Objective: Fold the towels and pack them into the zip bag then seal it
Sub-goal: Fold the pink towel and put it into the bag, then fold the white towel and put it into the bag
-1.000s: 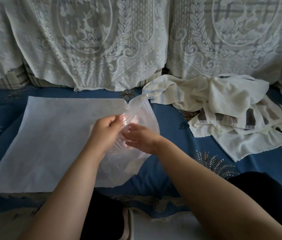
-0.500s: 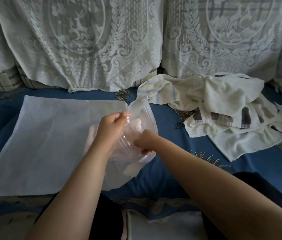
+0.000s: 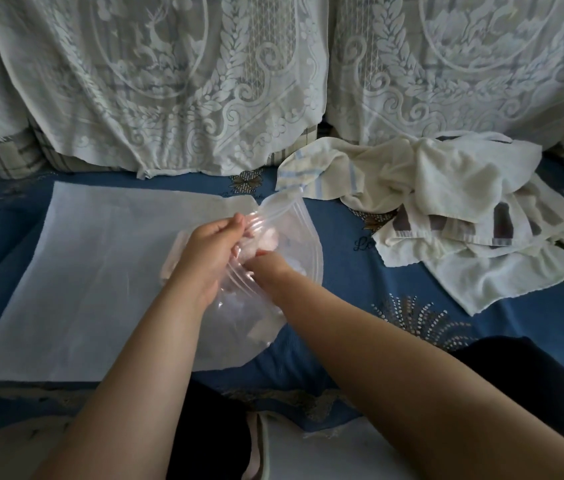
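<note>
1. 2 bare hands meet at the mouth of a clear zip bag (image 3: 303, 251) over the blue sofa seat (image 3: 360, 299).
2. left hand (image 3: 209, 252) pinches the near edge of the bag's mouth between thumb and curled fingers, holding it up.
3. right hand (image 3: 262, 250) is pushed inside the bag past the wrist; it shows only as a pink blur through the plastic, so i cannot tell whether it is clenched or loose.
4. bag lies partly on a flat white cloth (image 3: 93, 265) spread on the seat, with its right side over the bare blue cover; its mouth is unsealed and some pale crumpled material shows inside, too blurred to name.
5. towels (image 3: 453, 209) sit unfolded in 1 loose heap to the right of the bag, near it but apart: cream ones, 1 with pale blue stripes at the left end, 1 with dark grey bars lower down.
6. lace covers (image 3: 183, 81) hang over the back cushions behind everything.
7. dark trousers (image 3: 523, 375) of the person show at the bottom, under the forearms.
</note>
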